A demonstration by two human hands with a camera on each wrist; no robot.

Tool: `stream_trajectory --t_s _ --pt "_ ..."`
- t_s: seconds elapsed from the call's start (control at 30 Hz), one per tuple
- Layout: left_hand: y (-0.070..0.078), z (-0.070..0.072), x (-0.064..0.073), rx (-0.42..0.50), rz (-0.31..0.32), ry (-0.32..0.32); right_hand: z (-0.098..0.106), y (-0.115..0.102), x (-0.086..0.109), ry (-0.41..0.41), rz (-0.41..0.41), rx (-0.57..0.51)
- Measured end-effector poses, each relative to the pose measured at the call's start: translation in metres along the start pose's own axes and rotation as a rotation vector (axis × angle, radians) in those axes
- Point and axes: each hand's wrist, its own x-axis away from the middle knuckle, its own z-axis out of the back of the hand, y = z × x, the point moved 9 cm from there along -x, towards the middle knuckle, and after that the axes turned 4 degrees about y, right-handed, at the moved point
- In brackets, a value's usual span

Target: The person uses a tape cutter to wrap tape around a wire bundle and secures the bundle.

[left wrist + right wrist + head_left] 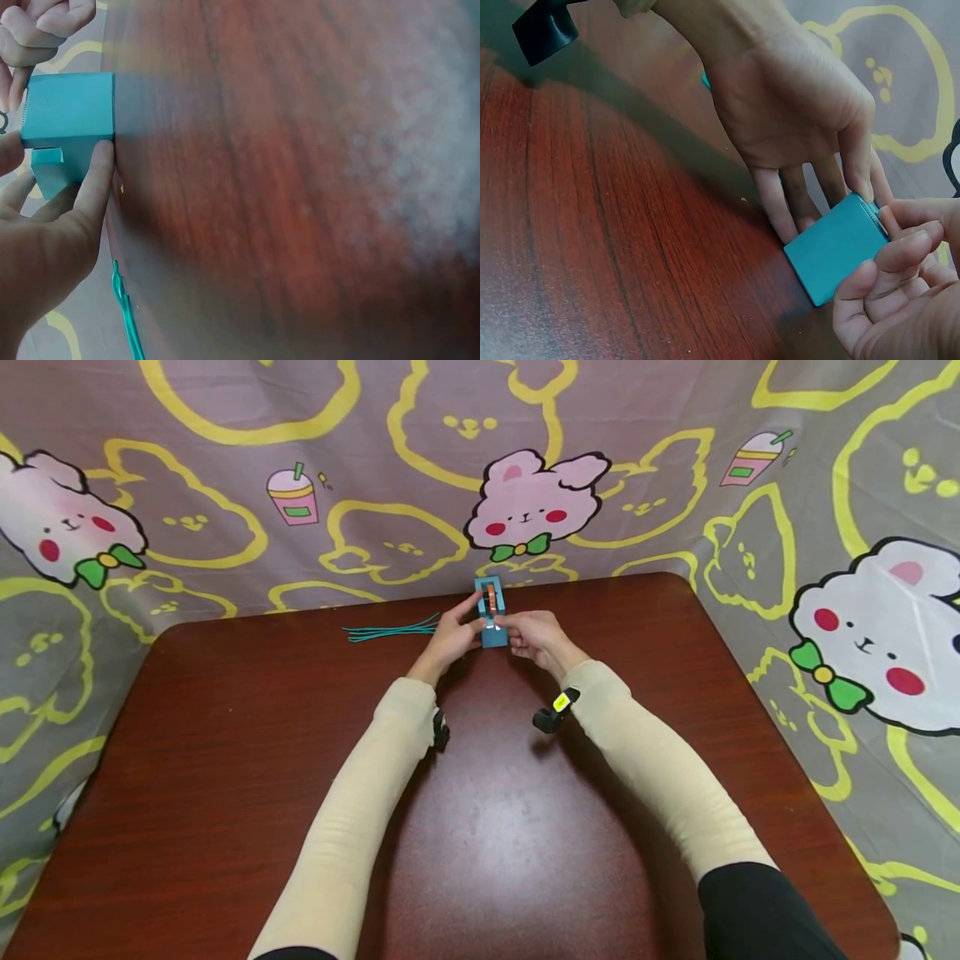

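A teal tape dispenser point(494, 638) stands at the far side of the table with an orange-cored tape roll point(492, 598) in it. My left hand point(452, 637) grips it from the left, thumb near the cutter and fingers along its side. At the serrated front edge, my right hand point(537, 635) pinches the tape's end between thumb and index finger, its other fingers curled. The tape itself is clear and barely shows. In the left wrist view, the dispenser's front point(71, 105) faces the camera; the right wrist view shows its smooth face point(840, 251) between both hands.
A few thin teal strands point(390, 631), like twist ties or cords, lie left of the left hand. The dark red-brown table point(247, 760) meets a patterned cloth point(420, 460) just behind the dispenser.
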Motion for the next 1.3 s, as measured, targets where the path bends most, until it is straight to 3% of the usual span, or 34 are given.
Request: stream_trajectory --t_s 1.3 --pt "0.002 -0.001 0.001 -0.022 -0.029 -0.01 0.002 0.014 0.021 -0.034 0.015 -0.085"
